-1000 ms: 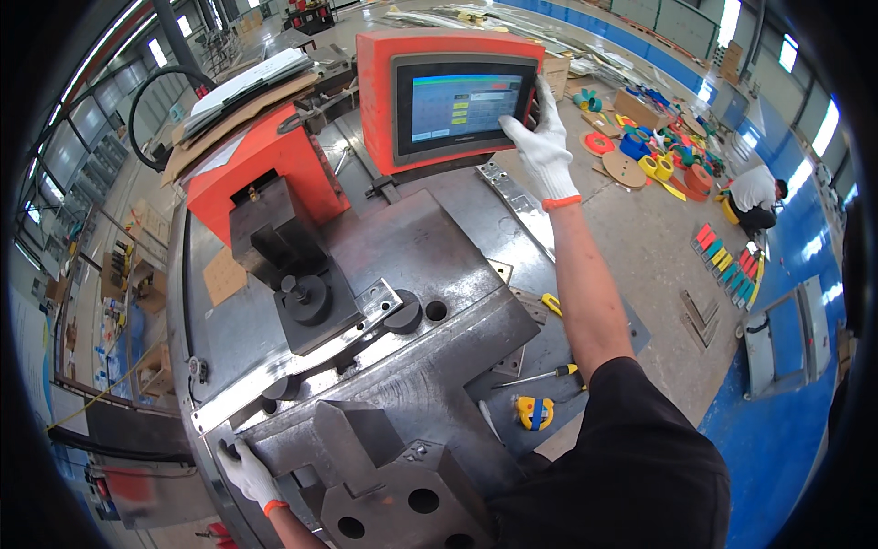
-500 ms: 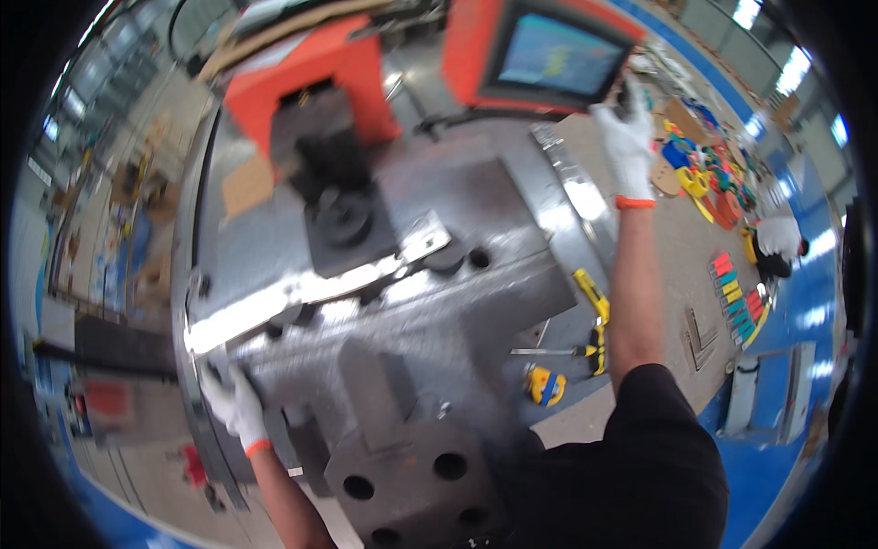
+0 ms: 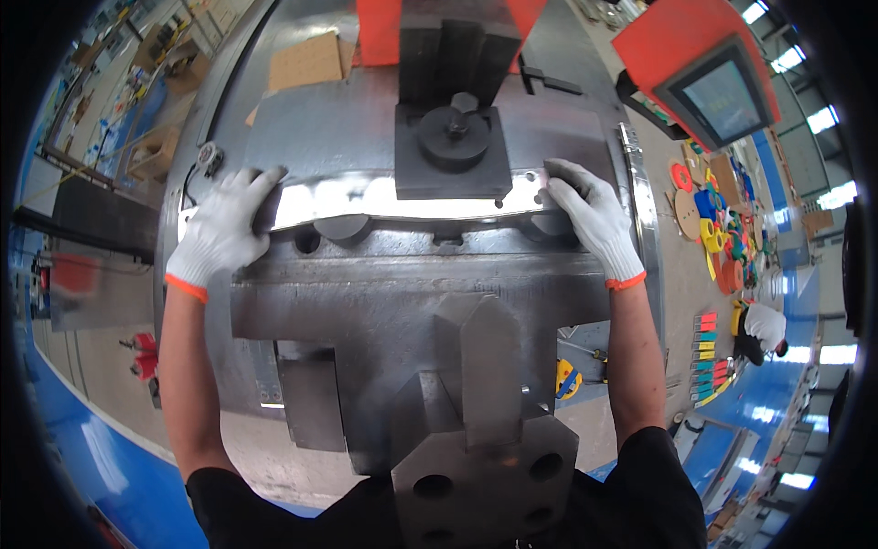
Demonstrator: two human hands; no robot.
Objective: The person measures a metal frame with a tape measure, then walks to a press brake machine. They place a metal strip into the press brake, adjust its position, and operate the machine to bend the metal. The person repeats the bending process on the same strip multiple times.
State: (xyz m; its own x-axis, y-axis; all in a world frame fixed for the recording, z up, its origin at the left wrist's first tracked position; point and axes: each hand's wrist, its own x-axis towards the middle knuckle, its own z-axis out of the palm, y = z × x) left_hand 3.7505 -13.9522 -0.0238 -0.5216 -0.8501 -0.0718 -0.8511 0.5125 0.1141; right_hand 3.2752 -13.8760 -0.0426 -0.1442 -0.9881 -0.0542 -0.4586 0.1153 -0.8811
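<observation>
A long, shiny metal strip (image 3: 343,197) lies across the grey steel bed of a press, its middle passing beneath a black block with a round disc (image 3: 453,137). My left hand (image 3: 224,220), in a white knitted glove with an orange cuff, is closed on the strip's left end. At the other end, by some small holes, the fingers of my right hand (image 3: 593,212) curl over the strip; that glove's fingertips are greyed. Rounded dark supports (image 3: 344,229) sit along the strip's near side. Closer to me rises a pointed dark steel block (image 3: 489,366).
An orange-red control box with a screen (image 3: 718,96) stands at the far right. Beyond the bed's right edge lie coloured parts (image 3: 713,220), and a person (image 3: 762,331) is low to the floor. A yellow tape measure (image 3: 567,378) and cardboard (image 3: 306,62) rest on the machine.
My right hand has come down from beside the screen to the strip's right end. My left hand has moved from the machine's left edge onto its left end. The view has turned.
</observation>
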